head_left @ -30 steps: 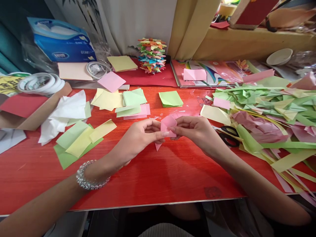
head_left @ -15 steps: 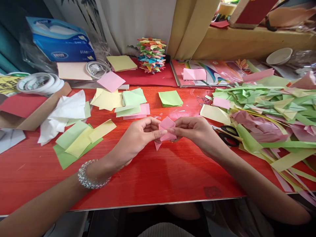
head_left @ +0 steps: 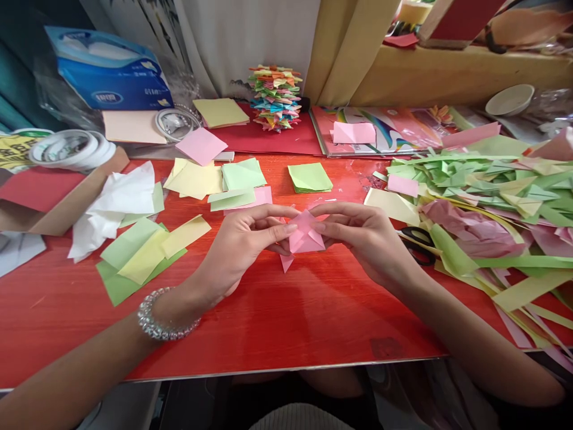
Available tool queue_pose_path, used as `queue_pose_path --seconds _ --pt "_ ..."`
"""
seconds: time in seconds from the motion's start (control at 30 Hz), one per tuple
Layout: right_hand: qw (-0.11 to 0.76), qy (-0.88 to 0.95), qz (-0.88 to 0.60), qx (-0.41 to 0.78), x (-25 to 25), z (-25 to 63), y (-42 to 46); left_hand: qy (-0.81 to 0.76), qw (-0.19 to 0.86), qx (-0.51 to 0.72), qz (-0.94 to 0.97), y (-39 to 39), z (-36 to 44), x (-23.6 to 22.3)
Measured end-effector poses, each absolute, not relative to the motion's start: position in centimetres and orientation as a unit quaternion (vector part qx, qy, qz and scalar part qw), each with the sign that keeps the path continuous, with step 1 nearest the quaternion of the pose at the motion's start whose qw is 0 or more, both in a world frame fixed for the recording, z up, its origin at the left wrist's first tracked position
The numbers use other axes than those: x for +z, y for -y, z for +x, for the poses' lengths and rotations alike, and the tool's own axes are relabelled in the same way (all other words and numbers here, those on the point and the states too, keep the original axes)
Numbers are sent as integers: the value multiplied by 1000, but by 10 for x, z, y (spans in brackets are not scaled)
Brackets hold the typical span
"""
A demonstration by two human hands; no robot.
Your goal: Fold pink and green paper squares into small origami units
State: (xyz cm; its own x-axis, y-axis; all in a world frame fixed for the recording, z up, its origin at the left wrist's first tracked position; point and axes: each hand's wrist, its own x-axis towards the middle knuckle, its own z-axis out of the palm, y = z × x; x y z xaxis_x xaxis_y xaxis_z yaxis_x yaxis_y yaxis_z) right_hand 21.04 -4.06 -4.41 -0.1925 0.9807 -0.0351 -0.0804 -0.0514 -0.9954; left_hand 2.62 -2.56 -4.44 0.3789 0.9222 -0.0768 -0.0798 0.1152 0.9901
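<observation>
A folded piece of pink paper (head_left: 306,234) is held up between both hands over the red table (head_left: 286,322). My left hand (head_left: 250,245) pinches its left side between thumb and fingers. From the other side, my right hand (head_left: 358,236) grips it the same way, index finger along the top. Creases and small triangular flaps show on the paper's face. Below it a pink pointed piece (head_left: 286,263) pokes out; whether it belongs to the same paper I cannot tell. A stack of green squares (head_left: 310,178) lies just beyond the hands.
Black-handled scissors (head_left: 418,243) lie right of my right hand, partly under paper strips. A heap of folded green pieces (head_left: 483,179) covers the right side. Loose green and yellow sheets (head_left: 143,257) lie at left. Behind stands a colourful paper tower (head_left: 276,98).
The pink paper now shows a flatter face with triangular flaps. Both index fingers have moved up to its top edge, and the right hand has shifted slightly.
</observation>
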Motion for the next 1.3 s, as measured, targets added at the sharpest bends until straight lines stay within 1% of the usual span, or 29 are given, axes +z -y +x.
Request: queue_pose_path --seconds 0.27,0.4,0.47,0.57,0.67,0.8,0.97,1.1,1.2,1.3 --pt "468 485 -440 593 -45 209 41 -407 648 411 495 28 27 -47" --pt "456 483 -450 596 -46 209 41 -412 652 393 501 28 26 -45" --pt "440 481 -463 601 -46 209 40 -418 636 383 523 27 26 -44" --pt "415 477 -475 612 -46 209 39 -431 586 379 572 27 26 -43" --pt "417 478 -475 610 -45 208 39 -438 561 360 603 27 25 -43" --pt "437 470 -479 599 -45 208 40 -427 589 360 584 27 25 -45" --pt "438 475 -472 600 -46 209 40 -408 640 383 527 27 26 -50" --pt "442 503 -476 571 -45 208 42 -402 643 382 528 27 25 -46" --pt "443 542 -483 526 -42 208 43 -396 656 361 532 25 24 -41" --pt "429 585 -493 481 -41 207 45 -404 645 329 558 23 24 -40"
